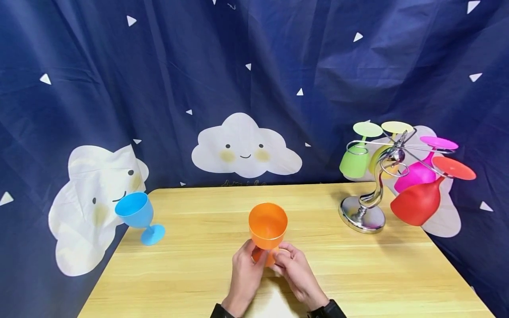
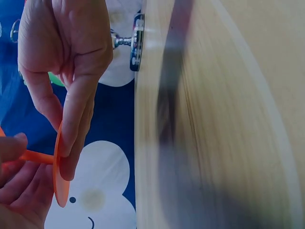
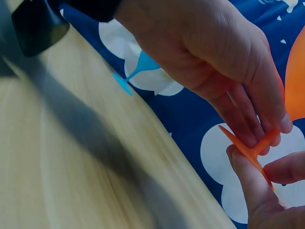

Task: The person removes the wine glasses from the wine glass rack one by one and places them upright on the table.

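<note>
Both hands hold an orange plastic goblet (image 1: 268, 223) near the front middle of the table, its bowl up and open toward the head camera. My left hand (image 1: 244, 271) grips it at the stem, just under the bowl. With thumb and fingers, my right hand (image 1: 297, 273) pinches the round foot (image 2: 60, 191). In the left wrist view that foot is held off the tabletop. A blue goblet (image 1: 137, 214) stands upright at the table's left side, apart from the hands.
On the right of the wooden table (image 1: 199, 221) stands a chrome rack (image 1: 375, 190). Green (image 1: 353, 162), yellow, magenta (image 1: 415, 176) and red (image 1: 417, 203) goblets hang from it upside down. A dark blue curtain (image 1: 171, 79) with clouds covers the back.
</note>
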The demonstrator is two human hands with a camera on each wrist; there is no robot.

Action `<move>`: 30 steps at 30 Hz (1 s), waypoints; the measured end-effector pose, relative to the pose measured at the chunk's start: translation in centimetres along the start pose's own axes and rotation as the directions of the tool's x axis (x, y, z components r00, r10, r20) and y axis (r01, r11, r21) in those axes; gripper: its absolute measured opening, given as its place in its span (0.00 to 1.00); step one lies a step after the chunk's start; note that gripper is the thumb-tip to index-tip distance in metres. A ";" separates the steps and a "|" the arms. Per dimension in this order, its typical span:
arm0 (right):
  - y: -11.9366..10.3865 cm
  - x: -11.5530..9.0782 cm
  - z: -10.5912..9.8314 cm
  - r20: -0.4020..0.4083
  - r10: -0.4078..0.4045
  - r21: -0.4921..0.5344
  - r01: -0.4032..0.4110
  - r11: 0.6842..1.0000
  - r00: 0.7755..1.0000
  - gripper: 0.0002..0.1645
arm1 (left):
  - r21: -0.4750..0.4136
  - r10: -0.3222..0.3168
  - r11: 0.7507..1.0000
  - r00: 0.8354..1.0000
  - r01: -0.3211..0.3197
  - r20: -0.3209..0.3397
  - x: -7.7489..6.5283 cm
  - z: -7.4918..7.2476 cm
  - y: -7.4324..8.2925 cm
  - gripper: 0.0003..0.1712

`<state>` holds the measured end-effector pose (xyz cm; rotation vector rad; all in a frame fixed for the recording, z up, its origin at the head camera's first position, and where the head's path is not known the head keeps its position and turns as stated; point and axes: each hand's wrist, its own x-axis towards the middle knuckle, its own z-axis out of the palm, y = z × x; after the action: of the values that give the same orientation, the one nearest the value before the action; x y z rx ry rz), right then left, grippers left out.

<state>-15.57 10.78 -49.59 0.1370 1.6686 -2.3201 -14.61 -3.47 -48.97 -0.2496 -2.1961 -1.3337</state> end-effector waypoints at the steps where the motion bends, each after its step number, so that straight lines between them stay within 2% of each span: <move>1: 0.1 -0.1 0.1 -0.002 0.004 0.001 -0.004 1.000 1.000 0.19 | 0.002 -0.009 1.000 1.000 0.009 0.002 0.0 0.0 0.0 0.14; 6: 0.3 -0.3 0.1 0.015 -0.001 -0.002 0.001 1.000 1.000 0.23 | -0.034 -0.071 0.997 0.997 0.072 0.038 0.1 -0.4 0.0 0.12; 11: 0.1 -0.4 -0.1 0.033 -0.012 -0.032 0.013 0.999 0.999 0.29 | -0.039 -0.049 0.998 0.998 0.050 0.025 0.3 -0.6 -0.3 0.12; 15: -0.6 -0.8 -0.7 0.056 -0.031 -0.104 0.037 0.994 0.998 0.32 | -0.026 -0.059 0.998 0.998 0.059 0.023 0.9 -1.2 -0.8 0.12; 19: -1.4 -1.0 -1.8 0.053 -0.088 -0.231 0.098 0.968 0.995 0.33 | -0.028 -0.137 0.990 0.989 0.139 0.045 1.6 -2.3 -1.4 0.12; 21: -1.8 -1.1 -2.4 0.030 -0.129 -0.328 0.131 0.936 0.991 0.31 | -0.030 -0.168 0.985 0.984 0.170 0.051 2.0 -2.8 -1.8 0.12; 22: -2.0 -1.2 -2.7 0.009 -0.153 -0.394 0.144 0.908 0.988 0.30 | -0.031 -0.177 0.983 0.983 0.179 0.050 2.1 -3.1 -2.1 0.12; 27: -2.7 -1.8 -4.5 -0.061 -0.248 -0.666 0.146 0.731 0.967 0.26 | 0.009 -0.214 0.977 0.976 0.214 0.030 3.2 -4.8 -3.7 0.13; 30: -3.0 -2.3 -5.7 -0.033 -0.310 -0.758 0.178 0.628 0.950 0.25 | 0.048 -0.249 0.968 0.968 0.248 0.016 3.9 -5.9 -4.7 0.13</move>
<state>-14.74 17.40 -48.14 -0.0900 2.7372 -1.5821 -17.72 -11.32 -48.35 0.0315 -2.3325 -1.4151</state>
